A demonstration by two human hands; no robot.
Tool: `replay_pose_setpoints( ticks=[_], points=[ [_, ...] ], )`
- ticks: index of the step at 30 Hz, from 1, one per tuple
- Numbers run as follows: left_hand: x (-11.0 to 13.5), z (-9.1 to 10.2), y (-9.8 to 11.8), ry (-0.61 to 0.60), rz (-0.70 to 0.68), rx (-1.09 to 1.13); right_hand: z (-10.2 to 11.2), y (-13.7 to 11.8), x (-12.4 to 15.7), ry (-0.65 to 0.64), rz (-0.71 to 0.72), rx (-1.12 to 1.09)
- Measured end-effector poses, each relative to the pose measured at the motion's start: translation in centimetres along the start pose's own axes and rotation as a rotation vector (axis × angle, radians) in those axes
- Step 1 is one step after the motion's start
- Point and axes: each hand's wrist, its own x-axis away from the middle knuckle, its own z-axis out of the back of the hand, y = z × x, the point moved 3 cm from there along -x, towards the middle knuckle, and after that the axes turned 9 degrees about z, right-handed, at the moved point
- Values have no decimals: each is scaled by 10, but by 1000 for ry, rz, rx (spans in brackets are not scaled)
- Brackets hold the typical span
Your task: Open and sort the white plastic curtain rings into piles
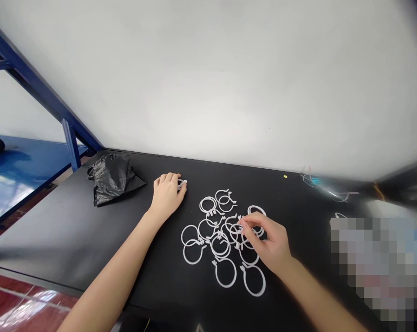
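Many thin white plastic rings, each open at one point with small clasp ends, lie in a loose, overlapping spread on the black tabletop (153, 272). My right hand (269, 237) is over the right side of the spread, thumb and forefinger pinched on one white ring (233, 229). To the left and farther back, my left hand (167, 196) rests low on the table with its fingers curled around white rings (181, 183). How many it holds is hidden. Nearest me in the spread are two single rings, a left one (225, 273) and a right one (254, 280).
A crumpled black plastic bag (113, 177) lies at the left back. Clear plastic packaging (326, 191) and a small yellow piece (285, 176) are toward the right back. A white wall (211, 92) rises behind the table; a blue metal frame (38, 87) stands left.
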Motion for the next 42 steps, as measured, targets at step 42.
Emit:
replay_pose_setpoints(
  ticks=[42],
  points=[
    [36,12,63,-463,-537,653,0,-1,-2,4,18,46]
  ],
)
